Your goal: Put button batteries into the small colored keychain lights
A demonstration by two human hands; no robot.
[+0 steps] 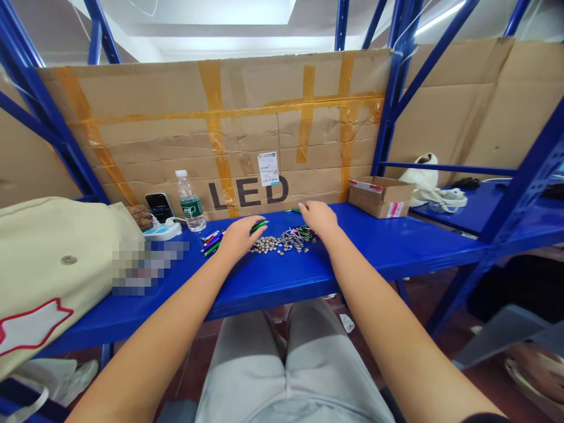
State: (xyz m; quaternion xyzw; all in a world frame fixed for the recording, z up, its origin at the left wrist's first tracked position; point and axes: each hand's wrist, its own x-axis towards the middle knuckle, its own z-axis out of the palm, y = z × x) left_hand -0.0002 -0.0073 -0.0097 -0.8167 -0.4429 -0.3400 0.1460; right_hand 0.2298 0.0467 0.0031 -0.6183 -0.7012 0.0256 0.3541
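My left hand (238,235) rests on the blue shelf (374,247) with its fingers curled round a green pen-like stick (261,225). Just left of it lie several more coloured sticks (211,242). A heap of small silver button cells (275,244) sits between my hands. My right hand (318,216) lies palm down with fingers spread over a cluster of coloured key-ring pieces (304,233) at the heap's right end, holding nothing that I can see.
A taped cardboard sheet marked LED (247,129) backs the shelf. A water bottle (190,202), a phone (159,206) and a power strip (162,231) stand at left beside a cream bag (48,264). An open small carton (379,197) sits at right.
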